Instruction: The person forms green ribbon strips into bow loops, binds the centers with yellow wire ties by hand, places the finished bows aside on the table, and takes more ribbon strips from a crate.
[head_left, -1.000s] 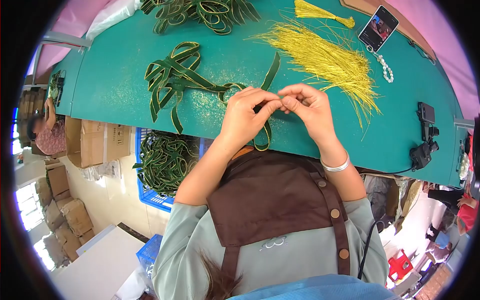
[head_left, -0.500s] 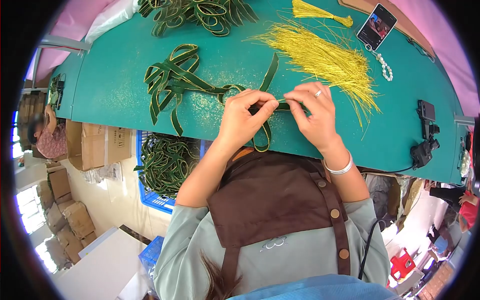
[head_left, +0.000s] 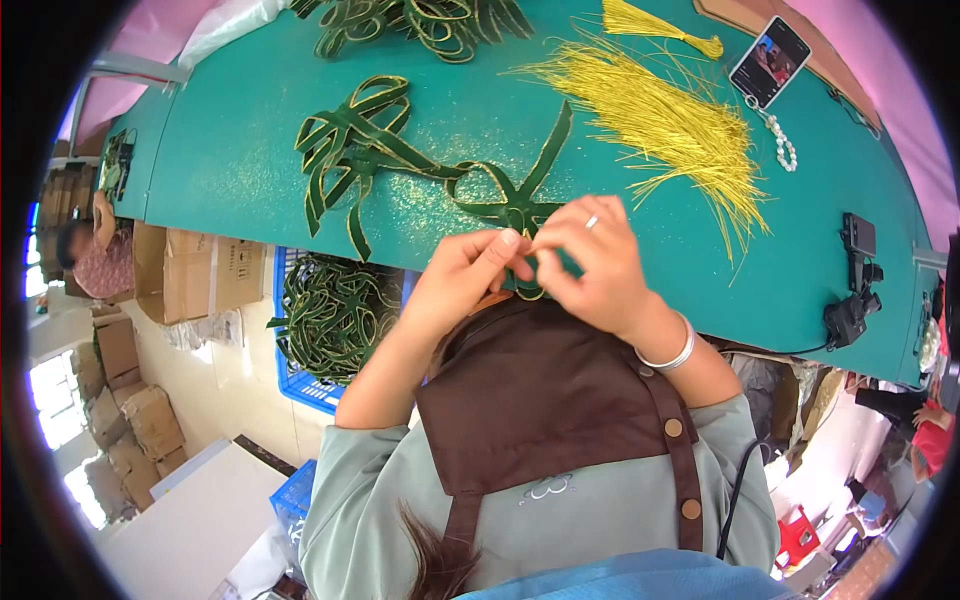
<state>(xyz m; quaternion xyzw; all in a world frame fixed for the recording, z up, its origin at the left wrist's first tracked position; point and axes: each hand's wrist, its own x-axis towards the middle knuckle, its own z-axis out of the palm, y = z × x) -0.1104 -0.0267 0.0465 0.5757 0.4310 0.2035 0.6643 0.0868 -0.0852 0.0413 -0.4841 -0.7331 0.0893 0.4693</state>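
Note:
A green ribbon bow with gold edges lies near the table's front edge, its loops spread and one tail pointing up and away. Just below its knot, my left hand and my right hand meet with fingertips pinched together. A thin gold strand shows between the fingertips and the bow's middle; most of it is hidden by my fingers. Part of a lower loop hangs under my hands. To the left, further looped green ribbon joins onto this bow.
A bundle of gold strands and a smaller tied one lie at the back right, near a phone with a beaded strap. More ribbon bows are heaped behind. A blue basket of bows stands lower left. A black device sits right.
Both hands have moved down towards me and closer together, with my right hand coming left to meet my left. The bow's middle now shows above my fingers, its loops spread.

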